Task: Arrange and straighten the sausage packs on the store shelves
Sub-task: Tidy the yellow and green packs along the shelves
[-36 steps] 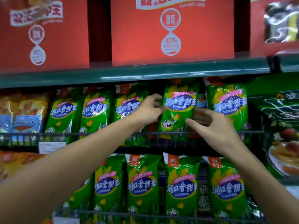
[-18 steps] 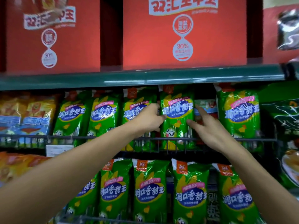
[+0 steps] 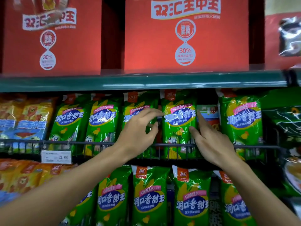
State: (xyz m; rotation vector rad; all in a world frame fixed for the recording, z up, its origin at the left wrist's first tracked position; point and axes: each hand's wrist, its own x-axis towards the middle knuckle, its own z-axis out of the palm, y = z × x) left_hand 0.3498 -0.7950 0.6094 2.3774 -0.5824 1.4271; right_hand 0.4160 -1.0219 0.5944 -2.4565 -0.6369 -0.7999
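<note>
A row of green sausage packs stands upright behind the wire rail (image 3: 97,143) of the middle shelf. The fourth green pack (image 3: 178,121) stands straight between my hands. My left hand (image 3: 138,129) is at its left edge with fingers spread, fingertips just touching it, and covers part of the third pack (image 3: 135,108). My right hand (image 3: 211,139) grips the fourth pack's right edge, thumb on its front and index finger up along its side. Further green packs stand at the left (image 3: 68,118) and right (image 3: 241,118).
A smaller blue and red pack (image 3: 209,112) sits back in the gap right of the held pack. Red boxes (image 3: 185,38) fill the top shelf. Yellow packs (image 3: 24,118) are at left, a dark green pack (image 3: 286,126) at right, more green packs (image 3: 149,198) below, and a price tag (image 3: 56,157).
The fourth pack went from tilted to upright between my hands. My left hand has loosened and drawn slightly off its left edge. The view has moved closer to the shelf.
</note>
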